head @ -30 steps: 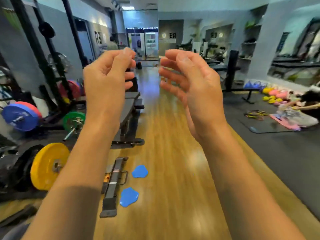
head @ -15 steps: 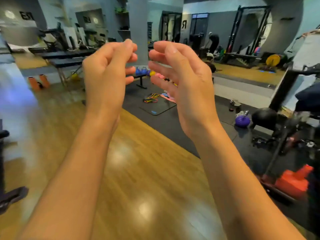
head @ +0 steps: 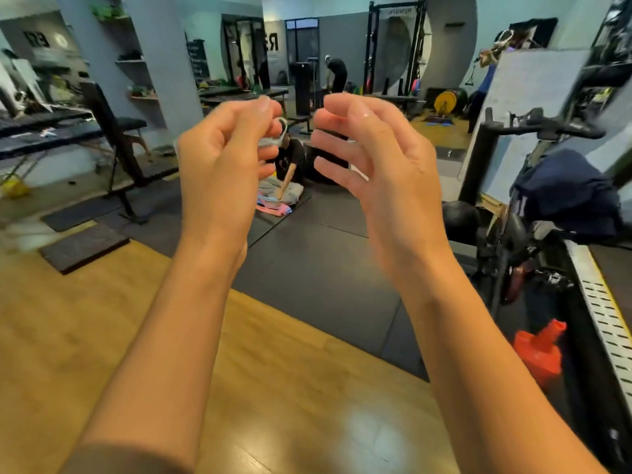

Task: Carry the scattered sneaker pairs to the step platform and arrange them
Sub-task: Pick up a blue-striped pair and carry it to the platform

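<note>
A person's bare forearms rise before the head camera in a gym. The left hand (head: 222, 172) has its fingers curled in toward the palm, and nothing can be seen in its grip. The right hand (head: 383, 172) is relaxed, fingers spread and gently bent, holding nothing. The hands stand near each other without touching.

Framed in the gap between them, a seated person (head: 290, 159) in a black top leans over a black floor mat (head: 325, 261). Just in front of the seated person lie pink and pale-blue items (head: 273, 209), too blurred to tell whether they are the sneakers.

Behind the seated person stands a black power rack (head: 396, 46) whose top bar appears to read "ROGUE". On the dark wall beside the rack are large pale letters (head: 273, 41), roughly "RE", which cannot be read for sure. Also behind the seated person, a figure in black (head: 337, 73) bends forward, with a yellow weight plate (head: 446, 101) off to the camera's right.

Farther to that side of the seated person are a whiteboard (head: 533, 94) with writing too faint to read, an exercise bike (head: 547, 128) draped with a navy garment (head: 567, 193), and an orange-red object (head: 542, 350) on the floor. To the camera's left of the seated person stand a black bench (head: 116, 138) and a grey pillar (head: 160, 56). A wooden floor (head: 102, 336) spreads nearer the camera.
</note>
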`<action>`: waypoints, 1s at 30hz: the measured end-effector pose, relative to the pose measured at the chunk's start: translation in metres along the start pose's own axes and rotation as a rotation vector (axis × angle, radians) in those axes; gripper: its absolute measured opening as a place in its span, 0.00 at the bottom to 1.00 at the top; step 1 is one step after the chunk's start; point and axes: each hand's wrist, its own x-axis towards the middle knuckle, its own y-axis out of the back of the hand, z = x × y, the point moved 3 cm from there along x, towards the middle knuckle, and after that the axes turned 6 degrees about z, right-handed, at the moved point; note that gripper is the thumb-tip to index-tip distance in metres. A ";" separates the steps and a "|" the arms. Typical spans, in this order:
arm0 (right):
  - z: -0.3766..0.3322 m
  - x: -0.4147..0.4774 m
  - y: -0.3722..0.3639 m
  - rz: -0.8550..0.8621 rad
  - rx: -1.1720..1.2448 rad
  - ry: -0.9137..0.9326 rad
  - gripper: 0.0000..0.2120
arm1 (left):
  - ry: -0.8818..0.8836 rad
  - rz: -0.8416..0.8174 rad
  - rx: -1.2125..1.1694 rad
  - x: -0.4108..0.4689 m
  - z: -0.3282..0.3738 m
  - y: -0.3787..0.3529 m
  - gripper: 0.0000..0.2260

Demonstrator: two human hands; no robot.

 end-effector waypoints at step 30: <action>0.329 0.591 0.217 0.321 -0.291 0.130 0.10 | 0.106 -0.348 -0.105 0.482 -0.404 -0.422 0.10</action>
